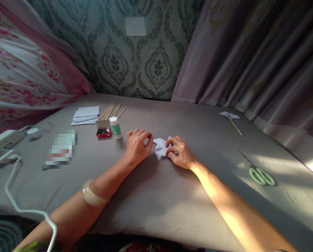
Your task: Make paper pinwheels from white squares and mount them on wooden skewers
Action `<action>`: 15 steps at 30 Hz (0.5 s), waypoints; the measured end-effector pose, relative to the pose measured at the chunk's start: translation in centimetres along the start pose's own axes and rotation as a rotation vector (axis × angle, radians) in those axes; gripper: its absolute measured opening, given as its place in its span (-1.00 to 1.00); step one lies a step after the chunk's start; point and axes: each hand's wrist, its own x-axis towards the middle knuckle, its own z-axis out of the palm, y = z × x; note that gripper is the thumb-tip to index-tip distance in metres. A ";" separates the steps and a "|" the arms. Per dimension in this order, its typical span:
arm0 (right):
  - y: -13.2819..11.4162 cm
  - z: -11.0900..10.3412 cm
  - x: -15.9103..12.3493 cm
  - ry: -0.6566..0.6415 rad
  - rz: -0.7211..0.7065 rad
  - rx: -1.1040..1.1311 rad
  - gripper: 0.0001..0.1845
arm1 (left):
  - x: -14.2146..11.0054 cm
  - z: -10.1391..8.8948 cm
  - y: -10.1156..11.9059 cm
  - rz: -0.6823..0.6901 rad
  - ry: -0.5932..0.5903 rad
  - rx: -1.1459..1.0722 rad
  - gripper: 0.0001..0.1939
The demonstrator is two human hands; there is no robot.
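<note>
A small white folded paper pinwheel (161, 147), with pointed tips, is between my hands near the middle of the grey cloth. My right hand (181, 152) grips its right side, fingers bent over the paper. Just left of the paper, my left hand (139, 145) is closed in a pinch, its fingertips close to one paper tip. What it pinches is hidden or too small to tell. Beyond the left hand stands a white and green bottle (116, 128), beside an open red box (104, 133) of small dark metal pieces.
Wooden sticks (110, 111) and stacked white paper (86, 114) lie at the back left. A blurred packet (62, 147), a power strip (5, 139) and a white cable (22, 210) occupy the left. Green-handled scissors (260, 175) and a paper pinwheel on a stick (229, 115) lie right.
</note>
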 end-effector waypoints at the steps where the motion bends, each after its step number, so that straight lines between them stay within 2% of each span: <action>1: 0.0 0.0 0.0 -0.019 -0.021 -0.010 -0.75 | 0.3 -0.5 -0.2 -0.073 0.117 0.004 -0.88; 3: -0.1 0.0 -0.1 -0.048 -0.056 -0.027 -0.76 | 1.0 -1.7 -1.1 -0.247 0.344 0.011 -0.91; 4: -0.1 0.0 -0.1 -0.053 -0.069 -0.033 -0.76 | 1.3 -2.2 -1.7 -0.337 0.436 0.009 -0.84; 7: -0.3 -0.1 0.0 -0.020 -0.078 -0.045 -0.76 | 2.1 -3.4 -3.8 -0.530 0.579 -0.028 -0.65; 9: -0.4 -0.1 0.1 0.041 -0.071 -0.045 -0.76 | 2.4 -3.6 -5.0 -0.624 0.574 -0.051 -0.57; 12: -0.4 -0.1 0.1 0.129 -0.056 -0.035 -0.76 | 2.7 -3.2 -5.9 -0.769 0.477 -0.052 -0.49; 15: -0.4 -0.1 0.2 0.181 -0.043 -0.028 -0.75 | 2.6 -2.5 -6.2 -0.838 0.386 -0.019 -0.46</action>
